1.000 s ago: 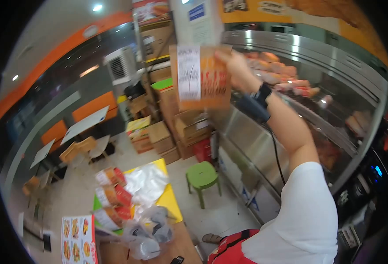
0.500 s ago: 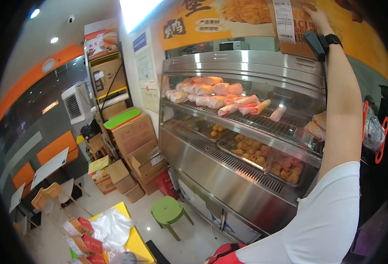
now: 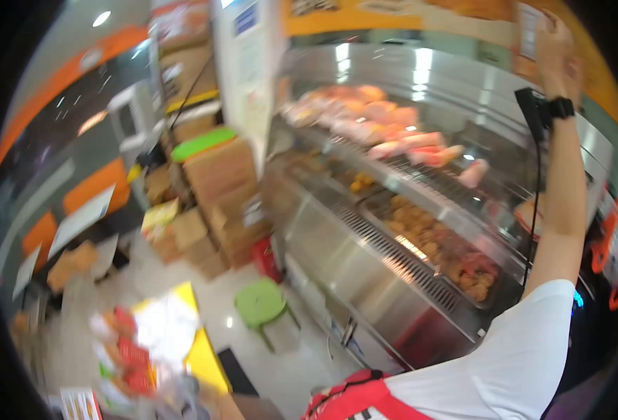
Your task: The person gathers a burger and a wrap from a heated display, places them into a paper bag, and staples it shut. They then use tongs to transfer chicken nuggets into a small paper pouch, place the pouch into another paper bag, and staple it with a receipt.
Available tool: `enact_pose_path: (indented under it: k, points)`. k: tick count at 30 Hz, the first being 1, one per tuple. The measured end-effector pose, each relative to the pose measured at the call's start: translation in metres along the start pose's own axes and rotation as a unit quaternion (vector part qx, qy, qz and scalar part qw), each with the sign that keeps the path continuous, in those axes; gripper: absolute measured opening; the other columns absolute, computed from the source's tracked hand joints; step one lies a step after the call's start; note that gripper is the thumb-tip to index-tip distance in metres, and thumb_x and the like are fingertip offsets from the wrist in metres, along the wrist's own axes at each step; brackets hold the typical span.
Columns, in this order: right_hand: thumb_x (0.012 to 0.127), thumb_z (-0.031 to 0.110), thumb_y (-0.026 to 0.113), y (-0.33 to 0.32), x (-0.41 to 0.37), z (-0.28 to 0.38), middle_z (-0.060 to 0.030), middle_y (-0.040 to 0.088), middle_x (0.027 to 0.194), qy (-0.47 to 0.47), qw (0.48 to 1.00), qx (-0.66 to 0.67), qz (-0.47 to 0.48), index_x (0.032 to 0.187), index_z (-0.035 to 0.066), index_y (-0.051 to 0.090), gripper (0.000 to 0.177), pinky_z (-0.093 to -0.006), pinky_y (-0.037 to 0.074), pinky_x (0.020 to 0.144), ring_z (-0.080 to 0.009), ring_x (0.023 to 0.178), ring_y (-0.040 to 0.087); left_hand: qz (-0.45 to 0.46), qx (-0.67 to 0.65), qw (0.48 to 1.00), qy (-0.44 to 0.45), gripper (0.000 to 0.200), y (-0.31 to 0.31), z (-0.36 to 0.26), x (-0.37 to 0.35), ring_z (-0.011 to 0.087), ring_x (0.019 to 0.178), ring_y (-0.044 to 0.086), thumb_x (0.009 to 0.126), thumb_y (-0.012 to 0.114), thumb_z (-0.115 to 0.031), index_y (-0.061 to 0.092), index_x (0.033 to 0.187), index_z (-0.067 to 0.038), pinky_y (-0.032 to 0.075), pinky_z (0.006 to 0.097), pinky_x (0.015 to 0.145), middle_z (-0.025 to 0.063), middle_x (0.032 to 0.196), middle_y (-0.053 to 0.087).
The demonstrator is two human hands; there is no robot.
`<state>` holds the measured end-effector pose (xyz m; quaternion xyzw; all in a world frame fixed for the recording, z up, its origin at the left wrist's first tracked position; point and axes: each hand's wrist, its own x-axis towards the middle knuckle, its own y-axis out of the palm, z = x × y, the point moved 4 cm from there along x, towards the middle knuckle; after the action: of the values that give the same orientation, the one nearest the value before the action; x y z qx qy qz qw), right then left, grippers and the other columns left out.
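Observation:
My right hand (image 3: 555, 52) is raised high at the top right, arm stretched up, with a black watch and a black device at the wrist. Its fingers are closed on a brown-orange paper bag (image 3: 524, 59) with a white receipt stuck on it, held level with the top of the heated display case (image 3: 365, 259). The picture is blurred by motion. My left hand is out of sight.
Wrapped rolls (image 3: 393, 140) lie on the case's upper rack, with fried pieces (image 3: 421, 231) in trays below. A green stool (image 3: 260, 304) stands on the floor before it. Stacked cardboard boxes (image 3: 218, 175) are at the left. A yellow table (image 3: 204, 357) with packets is at the lower left.
My right hand lifted the paper bag from in front of my face up to the case's top. The view swung right toward the case and is now blurred.

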<state>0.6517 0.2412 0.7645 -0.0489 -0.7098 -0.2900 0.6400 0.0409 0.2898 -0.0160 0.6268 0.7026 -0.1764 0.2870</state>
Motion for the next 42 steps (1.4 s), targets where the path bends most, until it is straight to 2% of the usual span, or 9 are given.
enact_pose_path:
  k: [7,12,16,18,20,26,28,31,42]
  points:
    - [0.087,0.018,0.048,-0.024,-0.254,0.352,-0.0069,0.054,0.086,-0.076,0.788,0.525,0.314,0.084,0.002,0.055,0.017,-0.0278,0.040,0.076,-0.0185,0.082,0.051,-0.123,-0.139,0.976,0.109,0.016,-0.023,-0.024,-0.102,0.0119,0.070,0.056,0.086,0.048,-0.016,0.056,0.084,-0.002,0.047,0.0246,0.067,0.0050,0.077,0.059]
    - [0.071,0.002,0.057,-0.222,-0.470,0.509,-0.0103,0.058,0.080,-0.095,0.295,0.794,0.523,0.082,0.006,0.060,0.012,-0.0346,0.045,0.068,-0.0264,0.078,0.055,-0.311,-0.212,0.917,0.134,0.015,-0.084,0.001,-0.167,0.0116,0.075,0.055,0.086,0.049,-0.015,0.057,0.085,-0.003,0.046,0.0245,0.070,0.0054,0.081,0.060]
    - [0.074,0.009,0.059,-0.398,-0.459,0.562,-0.0093,0.058,0.081,-0.226,0.019,0.868,0.441,0.089,0.007,0.060,0.015,-0.0363,0.046,0.069,-0.0277,0.081,0.055,-0.384,-0.243,0.880,0.139,0.019,-0.115,0.046,-0.216,0.0118,0.073,0.056,0.086,0.049,-0.021,0.056,0.087,-0.003,0.044,0.0239,0.069,0.0055,0.082,0.060]
    - [0.079,0.016,0.056,-0.464,-0.442,0.583,-0.0098,0.059,0.083,-0.357,-0.020,0.868,0.344,0.094,0.007,0.059,0.018,-0.0374,0.047,0.071,-0.0288,0.082,0.056,-0.412,-0.267,0.861,0.129,0.020,-0.121,0.072,-0.239,0.0117,0.073,0.056,0.087,0.049,-0.022,0.056,0.088,-0.003,0.044,0.0238,0.069,0.0052,0.081,0.060]
    - [0.080,0.021,0.054,-0.511,-0.452,0.626,-0.0136,0.059,0.086,-0.252,-0.048,0.890,0.377,0.099,0.006,0.057,0.024,-0.0390,0.046,0.073,-0.0324,0.082,0.056,-0.421,-0.293,0.850,0.121,0.021,-0.121,0.098,-0.261,0.0111,0.074,0.056,0.087,0.049,-0.023,0.057,0.086,-0.004,0.044,0.0236,0.069,0.0044,0.082,0.060]
    - [0.077,0.019,0.059,-0.608,-0.489,0.782,-0.0180,0.060,0.086,-0.187,0.014,0.825,0.533,0.099,0.000,0.056,0.030,-0.0364,0.047,0.069,-0.0296,0.078,0.059,-0.479,-0.371,0.793,0.068,0.018,-0.103,0.165,-0.315,0.0111,0.072,0.057,0.087,0.050,-0.019,0.058,0.086,-0.003,0.044,0.0234,0.069,0.0046,0.080,0.061]
    - [0.076,0.018,0.060,-0.623,-0.506,0.833,-0.0165,0.061,0.084,-0.228,0.130,0.777,0.572,0.103,0.000,0.054,0.033,-0.0351,0.047,0.067,-0.0272,0.074,0.060,-0.506,-0.397,0.763,0.065,0.019,-0.090,0.181,-0.328,0.0113,0.072,0.057,0.087,0.050,-0.019,0.058,0.086,-0.002,0.045,0.0237,0.069,0.0048,0.081,0.061]
    - [0.073,0.022,0.063,-0.640,-0.544,0.902,-0.0153,0.062,0.087,-0.187,0.091,0.751,0.627,0.106,-0.002,0.052,0.042,-0.0349,0.048,0.066,-0.0266,0.074,0.060,-0.543,-0.439,0.714,0.051,0.019,-0.058,0.195,-0.344,0.0117,0.073,0.057,0.087,0.050,-0.019,0.058,0.087,-0.001,0.045,0.0243,0.069,0.0054,0.081,0.061]
    - [0.072,0.032,0.064,-0.664,-0.542,0.920,-0.0176,0.062,0.086,-0.161,0.033,0.715,0.679,0.085,0.000,0.059,0.035,-0.0345,0.045,0.072,-0.0265,0.084,0.059,-0.574,-0.541,0.614,0.016,0.019,-0.010,0.164,-0.338,0.0132,0.074,0.058,0.088,0.048,-0.016,0.057,0.088,0.000,0.046,0.0247,0.071,0.0074,0.083,0.061]
